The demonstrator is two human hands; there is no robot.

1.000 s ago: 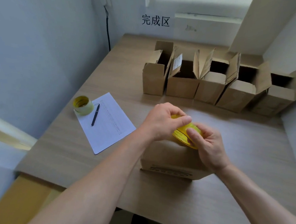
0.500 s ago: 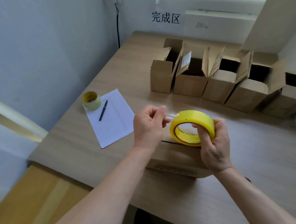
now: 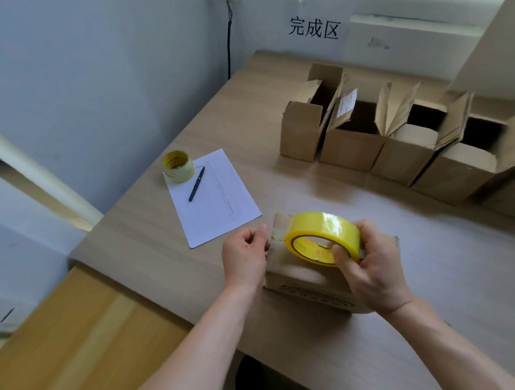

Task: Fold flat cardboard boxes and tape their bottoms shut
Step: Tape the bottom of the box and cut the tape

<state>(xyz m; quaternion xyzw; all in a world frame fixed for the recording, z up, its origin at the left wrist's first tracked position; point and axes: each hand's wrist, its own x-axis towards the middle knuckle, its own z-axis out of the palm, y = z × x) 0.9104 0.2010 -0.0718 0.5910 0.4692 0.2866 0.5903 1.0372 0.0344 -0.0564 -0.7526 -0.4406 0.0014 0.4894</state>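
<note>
A folded cardboard box (image 3: 297,278) lies on the wooden table (image 3: 436,274) in front of me, its closed flaps facing up. My right hand (image 3: 372,266) grips a yellow roll of clear tape (image 3: 322,236) just above the box, thumb inside the core. My left hand (image 3: 245,256) sits at the box's left edge with fingers curled and thumb and forefinger pinched, holding the free end of the tape, which is hard to make out against the cardboard.
A row of several assembled open boxes (image 3: 398,144) stands at the back right. A sheet of paper (image 3: 217,197) with a pen (image 3: 196,184) and a second, smaller tape roll (image 3: 177,166) lies to the left. The table's near-left edge drops to the floor.
The hands parted: my left hand pulled the tape end leftward to the box's left edge, and the roll came down closer to the box top.
</note>
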